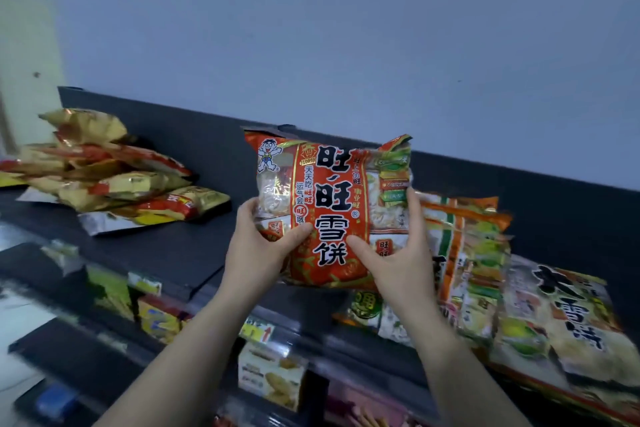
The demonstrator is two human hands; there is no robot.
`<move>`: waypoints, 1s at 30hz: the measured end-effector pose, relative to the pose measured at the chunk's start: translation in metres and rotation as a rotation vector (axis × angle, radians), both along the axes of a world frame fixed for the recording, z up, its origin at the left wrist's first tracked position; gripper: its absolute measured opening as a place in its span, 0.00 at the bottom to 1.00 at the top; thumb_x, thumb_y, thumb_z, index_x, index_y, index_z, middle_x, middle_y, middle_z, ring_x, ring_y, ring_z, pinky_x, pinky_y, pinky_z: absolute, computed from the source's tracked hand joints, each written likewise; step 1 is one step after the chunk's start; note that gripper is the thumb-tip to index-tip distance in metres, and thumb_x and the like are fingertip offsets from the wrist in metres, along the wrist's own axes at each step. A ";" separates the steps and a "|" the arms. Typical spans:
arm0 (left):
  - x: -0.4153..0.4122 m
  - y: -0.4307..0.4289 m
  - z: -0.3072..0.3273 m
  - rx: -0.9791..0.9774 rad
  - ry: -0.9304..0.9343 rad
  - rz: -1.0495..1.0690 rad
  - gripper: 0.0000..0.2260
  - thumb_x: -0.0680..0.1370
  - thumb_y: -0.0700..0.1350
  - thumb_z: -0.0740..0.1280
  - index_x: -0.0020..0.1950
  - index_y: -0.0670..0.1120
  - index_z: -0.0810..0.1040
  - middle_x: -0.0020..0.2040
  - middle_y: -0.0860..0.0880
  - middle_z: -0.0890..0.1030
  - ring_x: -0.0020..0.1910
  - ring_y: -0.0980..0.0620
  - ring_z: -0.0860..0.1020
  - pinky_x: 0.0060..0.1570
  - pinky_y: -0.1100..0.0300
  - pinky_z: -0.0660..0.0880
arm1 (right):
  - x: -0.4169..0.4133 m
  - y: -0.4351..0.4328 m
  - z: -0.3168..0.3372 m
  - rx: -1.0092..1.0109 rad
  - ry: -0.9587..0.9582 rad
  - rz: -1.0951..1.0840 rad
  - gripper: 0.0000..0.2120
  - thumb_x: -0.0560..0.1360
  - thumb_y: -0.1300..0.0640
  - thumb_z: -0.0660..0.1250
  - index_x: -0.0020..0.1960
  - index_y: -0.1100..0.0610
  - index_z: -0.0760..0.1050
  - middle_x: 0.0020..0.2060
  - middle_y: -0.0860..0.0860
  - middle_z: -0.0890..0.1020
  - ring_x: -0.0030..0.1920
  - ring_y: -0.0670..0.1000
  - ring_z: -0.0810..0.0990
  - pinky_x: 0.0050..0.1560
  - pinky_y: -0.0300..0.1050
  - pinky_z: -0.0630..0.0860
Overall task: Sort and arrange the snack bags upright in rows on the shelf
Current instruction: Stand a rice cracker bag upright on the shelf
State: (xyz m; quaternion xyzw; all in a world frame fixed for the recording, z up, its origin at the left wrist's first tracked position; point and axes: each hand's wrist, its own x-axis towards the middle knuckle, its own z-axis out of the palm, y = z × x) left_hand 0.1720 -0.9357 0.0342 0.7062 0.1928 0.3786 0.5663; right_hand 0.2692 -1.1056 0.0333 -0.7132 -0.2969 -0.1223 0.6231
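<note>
Above shelf point(180, 253), red snack bag point(329, 211) upright, long axis vertical, between 2 hands.

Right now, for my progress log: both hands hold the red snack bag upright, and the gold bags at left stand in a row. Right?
Not quite: the head view shows the gold bags lying in a loose heap, not standing in a row. The left hand and right hand do hold the red snack bag upright.
</note>
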 end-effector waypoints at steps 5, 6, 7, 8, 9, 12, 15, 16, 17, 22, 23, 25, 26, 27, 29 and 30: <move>-0.020 0.074 -0.031 -0.095 0.074 -0.005 0.41 0.65 0.55 0.78 0.73 0.51 0.63 0.61 0.53 0.77 0.55 0.55 0.79 0.56 0.48 0.79 | -0.014 0.074 -0.035 -0.109 0.032 0.023 0.51 0.66 0.46 0.78 0.75 0.31 0.46 0.75 0.41 0.61 0.74 0.46 0.63 0.69 0.59 0.70; -0.019 0.085 -0.038 -0.107 0.090 -0.010 0.41 0.64 0.55 0.79 0.72 0.51 0.63 0.60 0.54 0.78 0.54 0.55 0.79 0.55 0.48 0.79 | -0.014 0.084 -0.043 -0.129 0.041 0.023 0.51 0.67 0.46 0.78 0.75 0.32 0.45 0.76 0.41 0.60 0.75 0.47 0.61 0.70 0.58 0.68; -0.017 0.095 -0.044 -0.113 0.109 -0.017 0.41 0.64 0.55 0.79 0.71 0.52 0.63 0.58 0.55 0.78 0.54 0.55 0.79 0.55 0.48 0.80 | -0.012 0.093 -0.051 -0.145 0.055 0.025 0.51 0.67 0.46 0.78 0.75 0.32 0.44 0.76 0.41 0.59 0.75 0.47 0.61 0.71 0.59 0.68; -0.015 0.103 -0.051 -0.116 0.120 -0.024 0.39 0.64 0.54 0.79 0.71 0.53 0.64 0.57 0.56 0.78 0.53 0.56 0.79 0.53 0.49 0.80 | -0.010 0.101 -0.060 -0.160 0.067 0.028 0.52 0.68 0.47 0.78 0.75 0.33 0.43 0.77 0.41 0.58 0.75 0.47 0.60 0.71 0.59 0.67; -0.012 0.111 -0.058 -0.120 0.127 -0.034 0.39 0.64 0.53 0.79 0.70 0.54 0.64 0.57 0.56 0.78 0.53 0.55 0.80 0.53 0.49 0.80 | -0.007 0.108 -0.069 -0.171 0.078 0.030 0.52 0.68 0.47 0.78 0.76 0.33 0.43 0.77 0.41 0.58 0.76 0.47 0.60 0.71 0.59 0.67; 0.000 0.129 -0.074 -0.143 0.140 -0.065 0.41 0.61 0.56 0.79 0.70 0.55 0.65 0.59 0.54 0.78 0.54 0.52 0.81 0.52 0.45 0.81 | 0.002 0.124 -0.088 -0.193 0.088 0.010 0.53 0.68 0.48 0.77 0.77 0.36 0.42 0.77 0.42 0.57 0.76 0.48 0.59 0.72 0.56 0.65; 0.015 0.144 -0.089 -0.130 0.146 -0.113 0.43 0.60 0.58 0.81 0.71 0.58 0.64 0.60 0.54 0.80 0.55 0.52 0.82 0.54 0.45 0.80 | 0.009 0.137 -0.103 -0.174 0.081 -0.012 0.52 0.70 0.50 0.77 0.77 0.37 0.40 0.77 0.39 0.55 0.76 0.43 0.55 0.74 0.51 0.62; 0.019 0.149 -0.096 -0.125 0.150 -0.135 0.43 0.60 0.58 0.81 0.71 0.60 0.64 0.60 0.55 0.80 0.55 0.53 0.82 0.55 0.46 0.80 | 0.010 0.140 -0.108 -0.172 0.078 -0.013 0.52 0.70 0.51 0.76 0.77 0.35 0.39 0.76 0.37 0.53 0.75 0.40 0.53 0.74 0.48 0.60; 0.023 0.153 -0.102 -0.124 0.158 -0.156 0.43 0.61 0.57 0.81 0.71 0.61 0.63 0.60 0.55 0.80 0.56 0.54 0.82 0.57 0.46 0.79 | 0.011 0.143 -0.113 -0.173 0.074 -0.016 0.53 0.71 0.51 0.76 0.76 0.34 0.38 0.75 0.36 0.51 0.74 0.39 0.51 0.73 0.46 0.59; 0.046 0.171 -0.113 -0.105 0.151 -0.253 0.40 0.65 0.53 0.78 0.72 0.61 0.62 0.59 0.57 0.82 0.56 0.56 0.81 0.60 0.48 0.77 | 0.021 0.154 -0.125 -0.195 0.058 -0.084 0.52 0.72 0.50 0.74 0.76 0.34 0.35 0.77 0.43 0.51 0.76 0.44 0.54 0.67 0.43 0.61; 0.049 0.173 -0.112 -0.097 0.149 -0.267 0.40 0.65 0.53 0.78 0.72 0.60 0.62 0.59 0.57 0.81 0.56 0.56 0.81 0.60 0.48 0.77 | 0.023 0.156 -0.125 -0.202 0.062 -0.091 0.52 0.72 0.50 0.74 0.75 0.34 0.35 0.76 0.43 0.53 0.74 0.42 0.54 0.67 0.43 0.61; 0.052 0.178 -0.114 -0.080 0.147 -0.286 0.40 0.66 0.52 0.78 0.73 0.59 0.62 0.59 0.56 0.81 0.56 0.57 0.81 0.60 0.48 0.77 | 0.023 0.158 -0.127 -0.214 0.062 -0.104 0.53 0.72 0.49 0.75 0.75 0.34 0.35 0.72 0.37 0.54 0.72 0.36 0.53 0.70 0.44 0.60; 0.052 0.180 -0.115 -0.077 0.150 -0.298 0.40 0.66 0.52 0.78 0.73 0.59 0.62 0.60 0.56 0.81 0.56 0.57 0.81 0.61 0.48 0.77 | 0.022 0.159 -0.128 -0.216 0.072 -0.112 0.53 0.71 0.48 0.75 0.75 0.33 0.36 0.70 0.33 0.53 0.72 0.35 0.52 0.71 0.45 0.60; 0.051 0.182 -0.117 -0.075 0.159 -0.310 0.40 0.67 0.52 0.77 0.74 0.59 0.61 0.61 0.56 0.80 0.57 0.57 0.81 0.61 0.47 0.77 | 0.019 0.159 -0.129 -0.216 0.088 -0.121 0.53 0.71 0.48 0.75 0.76 0.33 0.36 0.70 0.31 0.53 0.73 0.35 0.52 0.73 0.47 0.60; 0.045 0.185 -0.120 -0.054 0.173 -0.323 0.41 0.67 0.54 0.78 0.75 0.61 0.59 0.65 0.55 0.78 0.61 0.56 0.79 0.62 0.47 0.76 | 0.013 0.160 -0.130 -0.216 0.085 -0.159 0.53 0.70 0.48 0.76 0.76 0.34 0.38 0.74 0.36 0.53 0.76 0.41 0.54 0.73 0.52 0.63; 0.042 0.187 -0.120 -0.037 0.178 -0.318 0.43 0.66 0.57 0.78 0.75 0.63 0.58 0.68 0.55 0.75 0.64 0.56 0.77 0.64 0.47 0.75 | 0.010 0.161 -0.130 -0.223 0.064 -0.201 0.53 0.70 0.48 0.76 0.77 0.35 0.39 0.75 0.39 0.54 0.76 0.44 0.56 0.73 0.55 0.65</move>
